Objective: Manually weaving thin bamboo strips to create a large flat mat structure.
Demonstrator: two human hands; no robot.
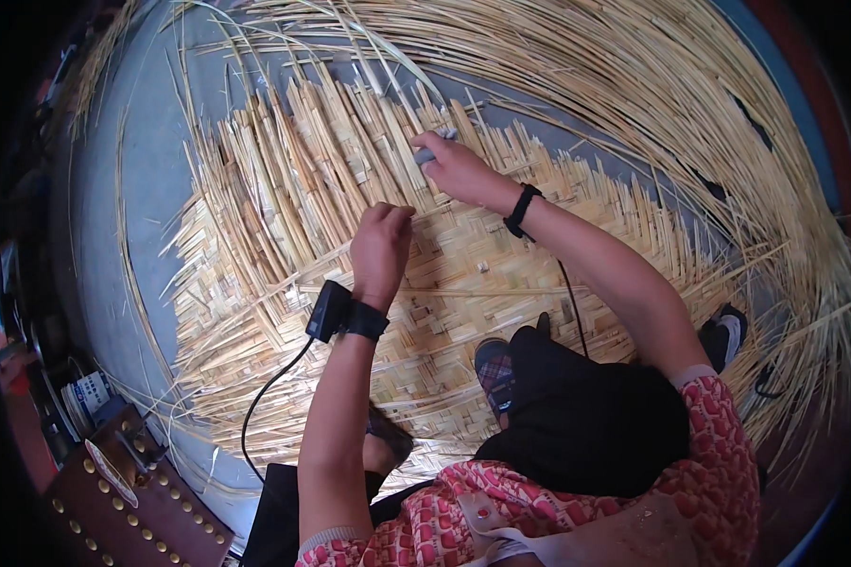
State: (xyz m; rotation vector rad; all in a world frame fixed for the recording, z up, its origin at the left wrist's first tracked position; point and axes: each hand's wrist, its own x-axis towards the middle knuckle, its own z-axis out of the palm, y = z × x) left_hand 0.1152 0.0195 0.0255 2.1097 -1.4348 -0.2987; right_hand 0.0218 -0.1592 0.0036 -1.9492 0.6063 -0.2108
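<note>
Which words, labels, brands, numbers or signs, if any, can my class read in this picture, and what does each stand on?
None can be read.
White-and-blue label at lower left: printed marks, too small and blurred to read.
Woven straw mat: no writing visible.
Black device on the left wrist: no lettering discernible.

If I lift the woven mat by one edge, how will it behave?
The woven mat will probably sag: it is broad, made of thin strips. Its loose strip ends may snag, since they jut unevenly past the weave. Such slender strips suggest it's light for its spread.
</note>
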